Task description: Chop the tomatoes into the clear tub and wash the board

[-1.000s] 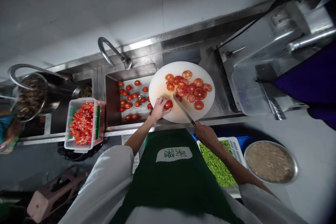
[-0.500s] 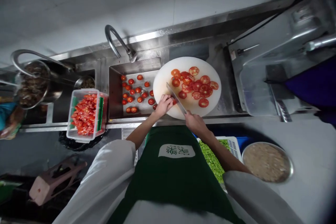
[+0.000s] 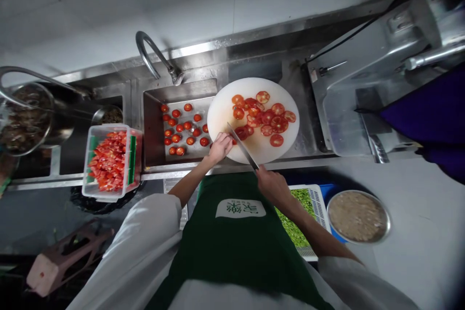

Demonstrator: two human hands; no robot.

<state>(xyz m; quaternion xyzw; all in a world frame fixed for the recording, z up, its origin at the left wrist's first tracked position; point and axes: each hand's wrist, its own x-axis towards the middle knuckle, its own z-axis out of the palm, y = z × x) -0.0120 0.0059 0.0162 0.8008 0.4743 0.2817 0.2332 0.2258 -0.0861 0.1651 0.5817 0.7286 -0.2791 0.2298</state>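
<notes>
On a round white cutting board point(image 3: 261, 152), my left hand point(image 3: 221, 147) grips a tomato point(image 3: 234, 141) near the board's left edge, its fingers hiding most of the fruit. My right hand point(image 3: 272, 185) is closed around the handle of a kitchen knife point(image 3: 244, 149). The blade slants up and left across the board, right beside the tomato and the left fingertips. Fresh tomato slices point(image 3: 242, 131) lie just past the blade. More round slices point(image 3: 279, 123) spread over the board's right half.
Whole tomatoes point(image 3: 187, 126) lie in the steel sink point(image 3: 154, 131) under a faucet point(image 3: 150, 53). Chopped tomato fills a clear container point(image 3: 134, 155) at the left. A basket of chopped greens point(image 3: 298, 232) and a round pan point(image 3: 358, 215) sit below the counter, and another knife point(image 3: 378, 147) lies right.
The knife has moved a little toward the left hand, and more slices now lie beside the blade. The whole view has shifted slightly, moving the surroundings left.
</notes>
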